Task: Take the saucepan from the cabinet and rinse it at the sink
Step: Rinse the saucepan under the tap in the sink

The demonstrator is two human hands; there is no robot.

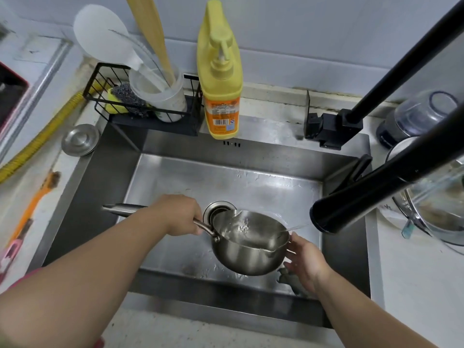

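Between both hands' fingers point(291, 243), saucepan point(248, 247)

Head-worn view — steeply downward, close above the sink point(226, 151), facing the back wall point(301, 33).

Saucepan point(247, 249) brushed silver steel, same tone as the grey steel sink point(251, 151) and the round steel lid point(79, 139) on the pale, stained worktop point(414, 272). Soap bottle point(221, 71) yellow, pale yellow pump, orange label with a barcode; faucet point(364, 204) matte black; wire rack point(140, 106) black, holding a grey steel scourer point(125, 97) and a translucent white cup point(160, 96). Brush point(37, 197) at left orange, hose point(42, 136) yellow and ribbed, rice paddle point(100, 38) white, spatula point(153, 33) light wood.
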